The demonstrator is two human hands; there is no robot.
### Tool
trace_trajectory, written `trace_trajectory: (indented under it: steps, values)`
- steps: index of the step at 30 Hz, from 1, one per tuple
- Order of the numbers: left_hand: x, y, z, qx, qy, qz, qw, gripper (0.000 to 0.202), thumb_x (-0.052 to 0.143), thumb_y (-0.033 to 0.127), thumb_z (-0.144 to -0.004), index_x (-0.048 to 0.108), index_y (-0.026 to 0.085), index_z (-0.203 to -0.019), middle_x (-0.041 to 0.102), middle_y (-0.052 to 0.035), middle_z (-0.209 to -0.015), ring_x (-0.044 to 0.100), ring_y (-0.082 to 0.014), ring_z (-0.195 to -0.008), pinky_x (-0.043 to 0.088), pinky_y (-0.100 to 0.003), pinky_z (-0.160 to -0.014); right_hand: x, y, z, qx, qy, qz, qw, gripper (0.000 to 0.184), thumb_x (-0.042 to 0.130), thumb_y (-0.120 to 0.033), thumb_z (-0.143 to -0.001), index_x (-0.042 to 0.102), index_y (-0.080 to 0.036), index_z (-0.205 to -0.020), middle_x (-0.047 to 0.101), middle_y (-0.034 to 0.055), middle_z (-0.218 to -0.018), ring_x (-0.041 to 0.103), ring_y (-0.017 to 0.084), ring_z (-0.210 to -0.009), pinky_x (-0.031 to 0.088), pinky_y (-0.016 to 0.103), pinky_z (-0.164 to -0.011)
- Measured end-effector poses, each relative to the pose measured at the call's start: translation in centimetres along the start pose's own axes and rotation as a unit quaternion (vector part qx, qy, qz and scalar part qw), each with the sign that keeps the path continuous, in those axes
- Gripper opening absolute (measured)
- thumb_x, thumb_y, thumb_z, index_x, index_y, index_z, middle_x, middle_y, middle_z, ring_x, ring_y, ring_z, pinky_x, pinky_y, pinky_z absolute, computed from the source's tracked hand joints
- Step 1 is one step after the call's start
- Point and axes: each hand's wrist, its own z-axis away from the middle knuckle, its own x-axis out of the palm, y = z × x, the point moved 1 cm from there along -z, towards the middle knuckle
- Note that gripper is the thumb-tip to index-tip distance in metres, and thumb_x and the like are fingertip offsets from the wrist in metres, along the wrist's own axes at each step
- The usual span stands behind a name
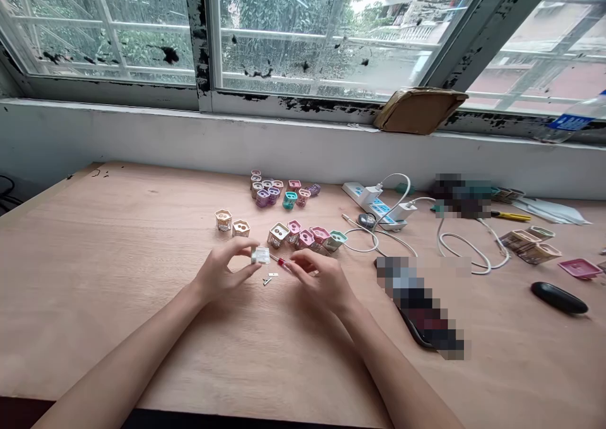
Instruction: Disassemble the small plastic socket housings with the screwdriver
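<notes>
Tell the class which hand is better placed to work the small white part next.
Probably the right hand: it holds a red-handled tool, tip toward the small white part, while the left hand is busy gripping that part.

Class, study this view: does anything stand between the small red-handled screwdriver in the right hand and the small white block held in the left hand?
Nothing visible does. The screwdriver, held by the right hand, points its thin shaft at the white block in the left hand. Small metal bits lie below, off that line.
</notes>
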Motion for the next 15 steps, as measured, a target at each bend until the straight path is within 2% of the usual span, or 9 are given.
trace_trajectory:
  steps: [2,4,7,11,15]
  values:
    - [-0.2,-0.4,0.0,-0.016,0.033,0.01,0.999,0.027,0.067,0.024,-0.092,0.064,0.019,-0.119,0.071,-0.0077,-0.111,0.07,-0.0179,-0.099,0.065,-0.032,-0.085,-0.5,0.3,-0.1,0.014,-0.016,0.112,0.994,0.032,0.06,-0.049,-0.097,0.068,-0.021,-0.082,0.071,0.0033,-0.069,0.064,0.018,-0.056,0.044,0.028,-0.052]
    - [-0.3,-0.8,0.1,-0.032,0.047,0.021,0.998,0.026,0.067,0.022,-0.092,0.064,0.019,-0.117,0.069,-0.0081,-0.113,0.069,-0.0181,-0.102,0.064,-0.031,-0.088,-0.8,0.4,0.0,0.036,-0.059,0.195,0.978,0.027,0.066,-0.046,-0.093,0.065,-0.022,-0.081,0.069,0.0013,-0.065,0.062,0.018,-0.054,0.036,0.027,-0.05]
    - [-0.1,-1.2,0.2,-0.05,0.049,0.038,0.997,0.028,0.067,0.019,-0.09,0.062,0.019,-0.118,0.067,-0.0083,-0.113,0.069,-0.0175,-0.101,0.063,-0.03,-0.089,-0.8,0.4,0.1,0.057,-0.114,0.246,0.961,0.018,0.071,-0.036,-0.089,0.062,-0.023,-0.082,0.071,0.0012,-0.072,0.064,0.019,-0.059,0.034,0.026,-0.05]
    - [0.1,-1.2,0.4,-0.056,0.041,0.05,0.996,0.027,0.066,0.019,-0.09,0.059,0.019,-0.117,0.067,-0.0074,-0.109,0.07,-0.0162,-0.095,0.062,-0.032,-0.09,-0.4,0.6,0.2,0.038,-0.112,0.222,0.968,0.015,0.062,-0.029,-0.093,0.059,-0.022,-0.08,0.071,0.003,-0.079,0.064,0.019,-0.064,0.04,0.028,-0.055]
    - [0.1,-1.1,0.4,-0.081,0.038,0.081,0.993,0.028,0.067,0.021,-0.09,0.057,0.019,-0.116,0.069,-0.0077,-0.108,0.072,-0.0171,-0.095,0.062,-0.032,-0.09,-0.2,0.5,0.0,0.028,-0.027,0.089,0.995,0.02,0.056,-0.039,-0.097,0.062,-0.021,-0.09,0.069,0.005,-0.082,0.063,0.019,-0.065,0.048,0.029,-0.056]
